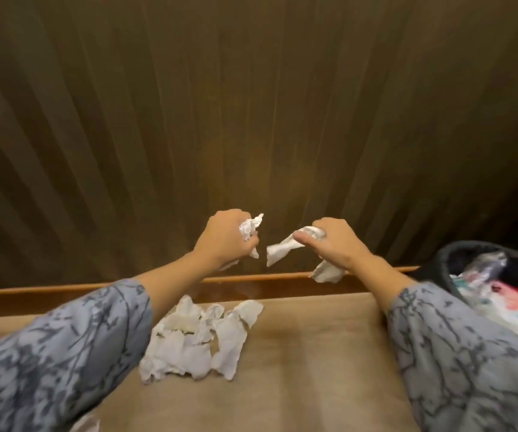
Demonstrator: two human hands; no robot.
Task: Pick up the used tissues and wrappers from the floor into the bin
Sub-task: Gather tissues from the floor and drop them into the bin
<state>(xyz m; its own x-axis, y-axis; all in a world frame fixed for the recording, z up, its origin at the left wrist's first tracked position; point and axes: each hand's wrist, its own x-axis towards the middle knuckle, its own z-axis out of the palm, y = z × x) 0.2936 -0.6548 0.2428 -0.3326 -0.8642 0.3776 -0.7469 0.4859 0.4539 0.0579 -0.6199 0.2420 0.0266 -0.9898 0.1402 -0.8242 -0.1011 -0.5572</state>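
**Both hands loaded, more tissues still down**

Above the floor (298, 369), each hand carries crumpled tissue. The left hand (223, 241) has its fingers curled tight round a small white wad (250, 229); the right hand (335, 244) grips a longer tissue (279, 251) that trails out on both sides of the fist. Below and between the arms, a heap of used tissues (201, 338) lies on the floor beside the wooden skirting (158, 283). At the right stands the dark bin (457, 254), already holding wrappers. The pick-up step looks done for this load; next, both fists should swing right over the bin's mouth and let go, then return for the heap.
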